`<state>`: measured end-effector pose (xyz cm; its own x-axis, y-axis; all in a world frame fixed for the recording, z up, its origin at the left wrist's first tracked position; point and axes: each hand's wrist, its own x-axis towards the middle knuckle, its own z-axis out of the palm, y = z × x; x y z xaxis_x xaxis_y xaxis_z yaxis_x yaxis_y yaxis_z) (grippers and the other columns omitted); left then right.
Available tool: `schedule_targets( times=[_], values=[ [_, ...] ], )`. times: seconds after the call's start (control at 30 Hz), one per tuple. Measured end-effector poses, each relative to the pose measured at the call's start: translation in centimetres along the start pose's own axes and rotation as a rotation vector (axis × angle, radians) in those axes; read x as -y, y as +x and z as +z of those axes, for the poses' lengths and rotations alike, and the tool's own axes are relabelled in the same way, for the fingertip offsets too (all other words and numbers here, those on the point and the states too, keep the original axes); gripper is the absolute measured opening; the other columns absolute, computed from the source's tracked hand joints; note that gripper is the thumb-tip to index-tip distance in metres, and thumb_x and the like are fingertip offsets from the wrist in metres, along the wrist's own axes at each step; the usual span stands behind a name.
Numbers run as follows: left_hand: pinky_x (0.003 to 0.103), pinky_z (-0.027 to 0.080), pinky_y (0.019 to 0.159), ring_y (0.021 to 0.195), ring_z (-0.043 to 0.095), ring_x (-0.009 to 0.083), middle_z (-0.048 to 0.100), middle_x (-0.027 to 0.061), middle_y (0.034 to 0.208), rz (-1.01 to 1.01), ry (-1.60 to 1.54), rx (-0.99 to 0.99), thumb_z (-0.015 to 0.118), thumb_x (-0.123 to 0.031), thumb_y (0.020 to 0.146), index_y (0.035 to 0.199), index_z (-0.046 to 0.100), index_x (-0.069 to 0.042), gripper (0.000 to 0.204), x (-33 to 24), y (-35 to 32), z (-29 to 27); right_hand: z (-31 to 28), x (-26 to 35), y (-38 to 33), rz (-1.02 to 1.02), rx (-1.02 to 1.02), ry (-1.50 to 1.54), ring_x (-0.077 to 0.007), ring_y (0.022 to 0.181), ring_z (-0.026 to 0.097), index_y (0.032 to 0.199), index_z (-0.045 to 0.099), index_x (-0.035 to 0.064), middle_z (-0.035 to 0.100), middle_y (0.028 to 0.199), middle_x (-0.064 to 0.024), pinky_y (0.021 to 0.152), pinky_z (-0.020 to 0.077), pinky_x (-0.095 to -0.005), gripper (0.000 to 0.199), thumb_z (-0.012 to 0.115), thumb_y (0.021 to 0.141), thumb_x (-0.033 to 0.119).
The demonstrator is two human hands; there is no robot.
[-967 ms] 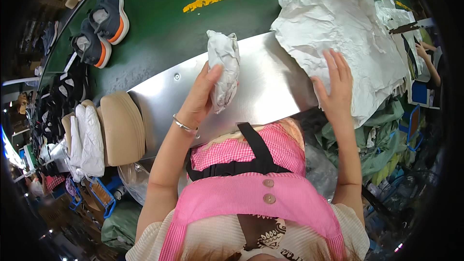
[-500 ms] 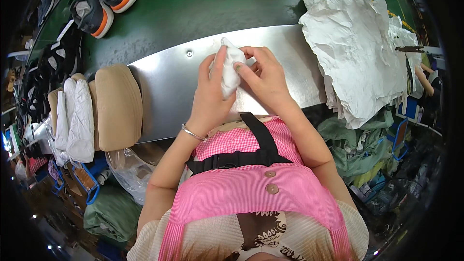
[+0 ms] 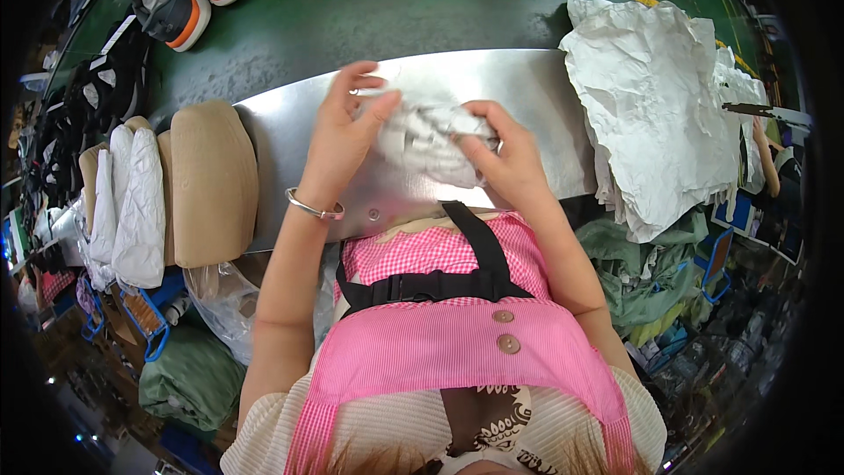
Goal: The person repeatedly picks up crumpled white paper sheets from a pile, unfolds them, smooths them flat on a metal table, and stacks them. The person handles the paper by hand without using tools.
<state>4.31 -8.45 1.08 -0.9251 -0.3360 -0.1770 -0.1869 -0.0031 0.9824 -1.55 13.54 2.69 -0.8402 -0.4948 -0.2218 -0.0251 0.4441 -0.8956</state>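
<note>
Over the metal plate (image 3: 281,136): Crumpled white paper (image 3: 426,145), between the left hand (image 3: 345,123) and the right hand (image 3: 512,157), blurred in part; cannot tell whether clear of the metal or brushing it.
Paper, done: Gathered into a rough, loose bunch; creased throughout, uneven in outline; judged partway through handling.
Paper, left: Not yet let go or set down; apparently short of a settled shape, with final form not to be judged from here.
Right grip: Closed on the right side of the paper, with thumb on top and fingers curled at the far edge; judged the firmer hold.
Right arm: Slanting up and inward from lower right, with wrist nearly straight.
Left grip: Part-open, with thumb pointing toward the upper left edge of the paper and fingers loosely spread; nothing visibly clasped, contact uncertain through blur.
Left arm: Rising from lower left, with a bracelet (image 3: 306,204) at the wrist.
Loose sheets (image 3: 655,114): Piled at the right end of the plate, wrinkled, apart from both hands; judged not yet worked.
Beige pieces (image 3: 215,180): Ranged at the left end of the plate, beside white wrinkled pieces (image 3: 141,220); cannot tell whether finished work.
Dark shoes (image 3: 171,13): Set at upper left on the green surface (image 3: 422,13), well apart from the hands.
</note>
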Motion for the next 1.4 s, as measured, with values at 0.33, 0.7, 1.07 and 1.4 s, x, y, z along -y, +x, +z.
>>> schedule_targets(
  times=[0.33, 0.7, 1.07, 1.4],
  values=[
    [0.033, 0.050, 0.093, 0.109, 0.056, 0.0159, 0.055, 0.0090, 0.121, -0.201, -0.391, 0.037, 0.080, -0.023, 0.084, 0.135, 0.031, -0.005, 0.073, -0.6, -1.2, 5.1, 3.0, 0.2, -0.3, -0.371, -0.286, -0.092, -0.0299, 0.078, 0.066, 0.112, 0.062, 0.0008, 0.067, 0.094, -0.0162, 0.069, 0.0529, -0.0367, 0.030, 0.069, 0.085, 0.009],
    [0.034, 0.040, 0.109, 0.126, 0.052, 0.0189, 0.049, 0.0084, 0.140, -0.249, -0.439, 0.285, 0.079, -0.015, 0.083, 0.151, 0.028, -0.003, 0.086, 1.2, -1.3, 2.6, 1.7, -2.3, 0.5, -0.015, -0.199, 0.439, -0.0035, 0.068, 0.052, 0.112, 0.063, -0.0008, 0.063, 0.079, 0.0015, 0.061, 0.0441, -0.0218, 0.022, 0.053, 0.100, 0.014],
    [0.035, 0.043, 0.108, 0.126, 0.054, 0.0227, 0.051, 0.0162, 0.139, -0.418, -0.715, 0.338, 0.078, -0.021, 0.084, 0.148, 0.028, 0.006, 0.085, -0.2, -3.2, 0.5, -0.4, -2.6, 2.2, 0.212, 0.027, 1.018, -0.0107, 0.090, 0.066, 0.116, 0.064, -0.0034, 0.070, 0.104, -0.0057, 0.080, 0.0525, -0.0249, 0.027, 0.057, 0.100, 0.017],
    [0.032, 0.044, 0.104, 0.128, 0.050, 0.0185, 0.050, 0.0107, 0.140, -0.124, -0.299, -0.026, 0.061, -0.022, 0.098, 0.148, 0.034, -0.001, 0.060, 1.6, -2.3, 1.6, 0.1, 0.3, 1.6, -0.388, -0.276, -0.041, -0.0249, 0.117, 0.055, 0.126, 0.059, 0.0033, 0.060, 0.127, -0.0122, 0.099, 0.0447, -0.0366, 0.043, 0.068, 0.091, 0.025]
  ],
)
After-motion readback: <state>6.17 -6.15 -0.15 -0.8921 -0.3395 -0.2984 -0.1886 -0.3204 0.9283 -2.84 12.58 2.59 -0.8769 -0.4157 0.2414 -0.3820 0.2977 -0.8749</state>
